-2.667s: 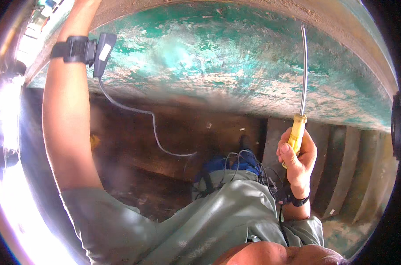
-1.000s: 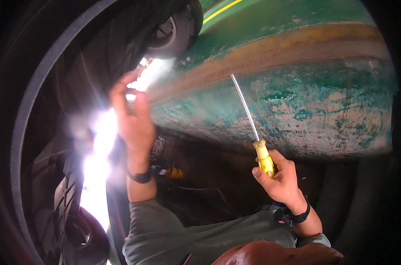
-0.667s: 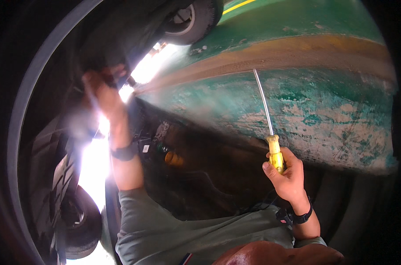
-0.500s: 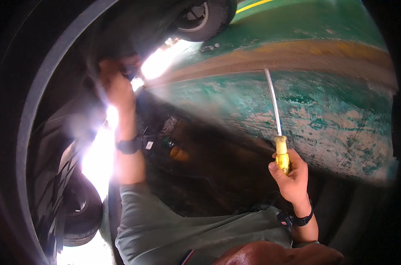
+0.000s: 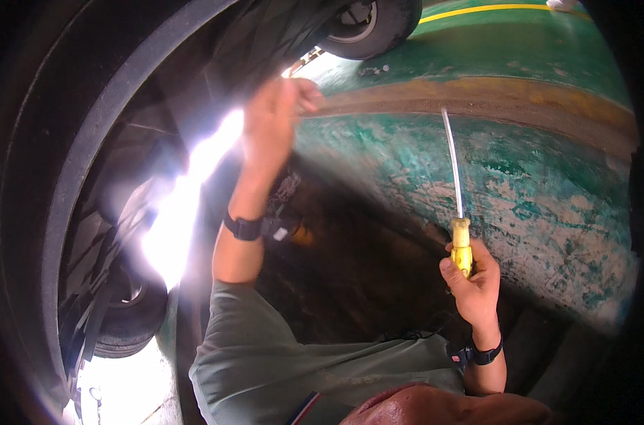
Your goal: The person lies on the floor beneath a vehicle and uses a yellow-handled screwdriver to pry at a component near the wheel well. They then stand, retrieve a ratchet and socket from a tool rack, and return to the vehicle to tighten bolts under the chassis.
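My right hand [image 5: 478,287] grips the yellow handle of a screwdriver [image 5: 461,244], its long metal shaft pointing upward across the mottled green pit wall [image 5: 541,212]. My left hand [image 5: 272,113] is raised at upper middle, beside the dark underside of a vehicle [image 5: 173,85]; motion smears it and I cannot make out whether it holds anything. A black strap device [image 5: 245,227] sits on my left wrist.
Tyres show at the top [image 5: 368,39] and lower left [image 5: 123,329]. A rusty ledge [image 5: 506,95] runs along the pit edge, with green floor [image 5: 499,42] and a yellow line beyond. Bright glare fills gaps at left. Steps [image 5: 549,326] lie in shadow at lower right.
My view has turned from mostly wall to the vehicle's underside and wheels. Over the last second my left hand has gone up and right, and the screwdriver has shifted right and become more upright.
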The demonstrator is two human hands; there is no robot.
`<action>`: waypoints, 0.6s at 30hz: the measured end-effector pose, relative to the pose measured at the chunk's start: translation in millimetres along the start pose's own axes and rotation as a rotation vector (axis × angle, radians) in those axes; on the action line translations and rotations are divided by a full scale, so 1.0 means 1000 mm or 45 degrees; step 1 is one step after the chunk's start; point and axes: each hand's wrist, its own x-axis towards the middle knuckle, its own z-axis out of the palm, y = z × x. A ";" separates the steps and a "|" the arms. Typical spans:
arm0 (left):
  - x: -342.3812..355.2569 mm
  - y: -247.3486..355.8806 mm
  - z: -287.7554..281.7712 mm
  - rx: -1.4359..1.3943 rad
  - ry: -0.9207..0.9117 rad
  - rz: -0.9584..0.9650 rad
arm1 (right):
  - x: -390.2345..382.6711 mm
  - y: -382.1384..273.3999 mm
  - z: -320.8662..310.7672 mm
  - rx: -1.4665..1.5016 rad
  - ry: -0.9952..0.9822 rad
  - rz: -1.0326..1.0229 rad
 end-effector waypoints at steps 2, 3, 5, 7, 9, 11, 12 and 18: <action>-0.020 0.006 0.022 -0.151 -0.265 -0.058 | 0.002 -0.004 0.003 0.069 -0.016 -0.017; -0.032 0.009 0.041 -0.223 -0.402 -0.063 | 0.003 -0.002 0.004 0.086 -0.023 -0.015; -0.066 0.020 0.070 -0.415 -0.686 -0.205 | 0.009 -0.002 0.013 -0.123 -0.039 -0.167; -0.096 0.015 0.099 -0.466 -1.015 -0.007 | 0.013 0.004 0.016 -0.181 -0.151 -0.142; -0.132 0.031 0.127 -0.761 -1.021 -0.321 | 0.008 -0.005 0.018 -0.136 -0.147 -0.162; -0.147 0.030 0.147 -1.022 -0.907 -0.540 | 0.003 0.005 0.017 -0.178 -0.144 -0.143; -0.147 0.028 0.153 -1.069 -0.919 -0.584 | 0.002 0.011 0.015 -0.205 -0.148 -0.180; -0.052 -0.007 0.188 -0.871 -0.792 -0.558 | 0.000 0.009 -0.011 -0.238 0.017 0.033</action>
